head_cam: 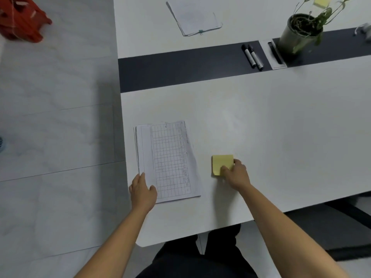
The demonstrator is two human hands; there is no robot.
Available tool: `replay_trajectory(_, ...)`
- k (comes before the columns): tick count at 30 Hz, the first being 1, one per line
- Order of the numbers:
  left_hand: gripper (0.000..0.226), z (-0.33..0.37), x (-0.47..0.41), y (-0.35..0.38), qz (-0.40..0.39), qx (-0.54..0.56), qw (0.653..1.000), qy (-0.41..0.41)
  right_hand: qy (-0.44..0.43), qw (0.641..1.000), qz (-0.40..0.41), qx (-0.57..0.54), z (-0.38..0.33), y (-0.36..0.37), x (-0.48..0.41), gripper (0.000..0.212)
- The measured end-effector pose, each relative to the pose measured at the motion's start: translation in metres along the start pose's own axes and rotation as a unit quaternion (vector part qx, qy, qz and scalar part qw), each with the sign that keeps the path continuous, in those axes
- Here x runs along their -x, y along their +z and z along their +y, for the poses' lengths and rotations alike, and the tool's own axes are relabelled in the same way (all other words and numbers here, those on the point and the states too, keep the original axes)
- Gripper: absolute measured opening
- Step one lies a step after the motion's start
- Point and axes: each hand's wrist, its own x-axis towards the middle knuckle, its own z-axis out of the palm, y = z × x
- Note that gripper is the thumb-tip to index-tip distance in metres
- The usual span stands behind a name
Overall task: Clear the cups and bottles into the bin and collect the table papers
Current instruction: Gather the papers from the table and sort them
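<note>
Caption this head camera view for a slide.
Left hand rests on the gridded papers; right hand pinches the yellow sticky-note pad.

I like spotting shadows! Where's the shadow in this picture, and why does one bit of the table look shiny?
Head view: soft shadow on the table under the right hand holding the yellow sticky pad. Head view: pale glare patch above that pad. Head view: the far plant pot looks slightly blurry.
</note>
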Motion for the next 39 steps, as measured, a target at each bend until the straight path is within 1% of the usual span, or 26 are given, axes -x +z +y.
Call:
replay_trajectory(2, 0.064, 0.000, 0.000, 0.000, -0.001, 0.001, 1.000, 0.001, 0.005, 0.998, 0.035, 0.050, 0.009, 0.005, 0.002, 0.069)
replay_trajectory(4, 0.067, 0.000, 0.002, 0.000, -0.002, -0.005, 1.000, 0.002, -0.007, 0.995, 0.049, 0.083, 0.009, 0.011, 0.009, 0.088)
replay_trajectory(5, 0.070, 0.000, 0.004, 0.000, -0.005, -0.015, 1.000, 0.003, -0.020, 0.993, 0.052, 0.104, 0.010, 0.014, 0.014, 0.092)
replay_trajectory(6, 0.073, 0.000, 0.007, 0.001, -0.011, -0.031, 0.999, 0.008, -0.045, 0.989, 0.053, 0.129, 0.012, 0.018, 0.017, 0.091)
replay_trajectory(9, 0.079, -0.003, 0.012, 0.005, -0.047, -0.101, 0.993, 0.027, -0.147, 0.957, 0.047, 0.245, 0.021, 0.027, 0.024, 0.068)
replay_trajectory(11, 0.079, -0.004, 0.011, 0.007, -0.059, -0.138, 0.988, 0.031, -0.155, 0.943, 0.040, 0.292, 0.025, 0.027, 0.023, 0.064)
replay_trajectory(13, 0.077, -0.003, 0.010, 0.006, -0.061, -0.150, 0.986, 0.034, -0.149, 0.941, 0.021, 0.302, 0.025, 0.024, 0.020, 0.065)
replay_trajectory(16, 0.073, 0.000, 0.016, -0.001, -0.055, -0.105, 0.992, 0.037, -0.151, 0.947, -0.014, 0.283, 0.023, 0.015, 0.019, 0.070)
replay_trajectory(19, 0.067, -0.002, 0.031, -0.010, 0.005, -0.027, 0.998, 0.051, -0.167, 0.956, -0.004, 0.240, 0.021, 0.003, 0.034, 0.072)
replay_trajectory(22, 0.061, -0.005, 0.056, -0.019, 0.044, 0.016, 0.997, 0.065, -0.179, 0.975, -0.005, 0.129, 0.023, -0.008, 0.066, 0.063)
replay_trajectory(23, 0.060, -0.007, 0.071, -0.021, 0.060, 0.034, 0.996, 0.061, -0.196, 0.975, -0.015, 0.100, 0.025, -0.011, 0.079, 0.060)
replay_trajectory(25, 0.059, -0.012, 0.105, -0.024, 0.101, 0.073, 0.991, 0.053, -0.237, 0.969, -0.027, 0.068, 0.029, -0.019, 0.103, 0.055)
replay_trajectory(28, 0.054, -0.021, 0.161, -0.021, 0.157, 0.150, 0.976, 0.009, -0.292, 0.955, -0.040, 0.027, 0.039, -0.021, 0.131, 0.054)
replay_trajectory(31, 0.048, -0.028, 0.209, -0.012, 0.190, 0.210, 0.959, -0.031, -0.310, 0.946, -0.091, -0.006, 0.049, -0.012, 0.148, 0.055)
replay_trajectory(35, 0.049, -0.053, 0.250, -0.025, 0.203, 0.266, 0.938, -0.087, -0.327, 0.932, -0.155, -0.008, 0.046, 0.005, 0.166, 0.055)
replay_trajectory(37, 0.048, -0.067, 0.265, -0.047, 0.235, 0.282, 0.926, -0.090, -0.335, 0.926, -0.176, -0.016, 0.029, 0.012, 0.179, 0.053)
replay_trajectory(39, 0.046, -0.086, 0.276, -0.072, 0.281, 0.295, 0.909, -0.085, -0.347, 0.920, -0.179, -0.032, 0.005, 0.021, 0.192, 0.050)
